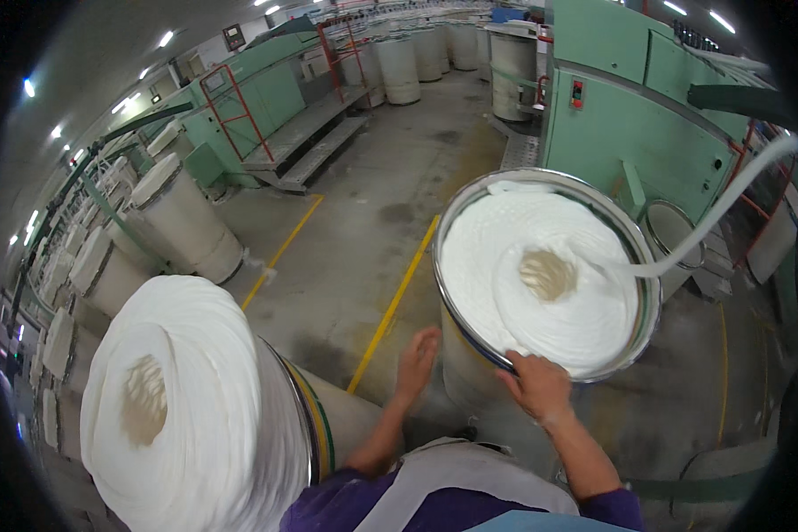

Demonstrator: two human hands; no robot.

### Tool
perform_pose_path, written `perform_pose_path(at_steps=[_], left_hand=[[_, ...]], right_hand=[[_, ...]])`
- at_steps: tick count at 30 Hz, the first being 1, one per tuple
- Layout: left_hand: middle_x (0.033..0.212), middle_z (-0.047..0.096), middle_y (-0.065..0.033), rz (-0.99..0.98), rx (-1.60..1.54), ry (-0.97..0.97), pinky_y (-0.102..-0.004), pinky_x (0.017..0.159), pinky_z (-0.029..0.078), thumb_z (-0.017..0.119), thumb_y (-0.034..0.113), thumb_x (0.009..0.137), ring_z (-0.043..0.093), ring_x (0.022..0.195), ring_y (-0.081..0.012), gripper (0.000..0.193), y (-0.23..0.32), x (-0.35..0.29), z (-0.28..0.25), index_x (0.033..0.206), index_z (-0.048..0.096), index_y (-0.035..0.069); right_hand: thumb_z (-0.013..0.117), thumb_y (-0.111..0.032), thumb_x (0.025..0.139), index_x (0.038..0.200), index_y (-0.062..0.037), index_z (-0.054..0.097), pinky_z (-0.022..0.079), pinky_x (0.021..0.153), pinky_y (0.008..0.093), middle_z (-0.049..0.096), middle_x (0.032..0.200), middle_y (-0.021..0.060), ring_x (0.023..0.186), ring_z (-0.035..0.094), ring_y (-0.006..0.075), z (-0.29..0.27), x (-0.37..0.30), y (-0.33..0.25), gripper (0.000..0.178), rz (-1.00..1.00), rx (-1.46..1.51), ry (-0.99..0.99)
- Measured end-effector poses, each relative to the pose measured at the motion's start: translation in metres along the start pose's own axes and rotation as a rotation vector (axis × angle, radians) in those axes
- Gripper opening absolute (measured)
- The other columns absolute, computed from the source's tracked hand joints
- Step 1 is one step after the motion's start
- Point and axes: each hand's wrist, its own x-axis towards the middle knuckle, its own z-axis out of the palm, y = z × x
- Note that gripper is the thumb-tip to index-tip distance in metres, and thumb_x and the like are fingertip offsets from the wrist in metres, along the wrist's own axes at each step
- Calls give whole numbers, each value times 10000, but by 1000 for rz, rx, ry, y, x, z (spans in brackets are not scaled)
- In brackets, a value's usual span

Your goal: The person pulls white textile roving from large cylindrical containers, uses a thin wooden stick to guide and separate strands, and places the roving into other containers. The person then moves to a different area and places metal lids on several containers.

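Observation:
A tall round sliver can (470, 359) with a metal rim stands in front of me on the right, filled with coiled white fibre sliver (488, 257) around a central hole. My right hand (541, 386) grips the near edge of its rim, fingers curled over the top. From the coils, a thick white sliver strand (718, 222) rises to the upper right. My left hand (418, 363) hangs in the air just left of that can, fingers stretched out and holding nothing. At my left is another can (324, 417), its white sliver coils (213, 372) bulging high above the rim.
Green machines (638, 124) stand at the right and far left, with red rails and a metal step platform (310, 146). Several more cans (186, 222) line the left side and the far end. Yellow lines (395, 306) mark the grey floor. A smaller can (674, 230) sits behind the right one.

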Motion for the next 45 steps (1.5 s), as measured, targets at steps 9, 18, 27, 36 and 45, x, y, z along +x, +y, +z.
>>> perform_pose_path(at_steps=[9,18,27,36,45], left_hand=[[1254,548,-155,423,470,-197,-380,1010,371,591,143,836,504,1174,-286,412,87,155,42,1229,542,30],[1404,394,-238,676,1617,-730,-575,1112,163,683,273,697,304,1353,-357,592,89,194,117,1184,580,-48],[1194,619,-126,1106,1586,-540,-511,1127,203,540,169,763,432,1279,-275,362,60,179,128,1049,684,1],[1298,561,-118,1182,1514,-593,-437,1146,181,583,154,778,372,1328,-254,333,76,195,258,1061,687,13],[1234,589,-183,1163,1473,-572,-433,1040,338,557,158,800,504,1188,-298,307,111,158,389,1019,697,-5]], right_hand=[[680,-472,695,809,-125,629,427,681,373,563,733,29,718,557,236,-66,-103,137,369,-73,-57,60],[608,-504,719,822,-81,603,409,782,444,544,783,77,786,531,296,-101,-153,174,436,-2,-51,-48],[485,-569,867,812,-85,548,351,705,427,504,748,71,735,491,281,-80,-216,90,491,79,-6,102],[569,-461,857,816,-73,591,339,744,422,535,752,71,738,492,279,-99,-232,112,391,252,14,174],[608,-498,819,851,-44,596,370,894,483,582,814,97,834,526,312,-158,-274,199,455,463,-36,91]])
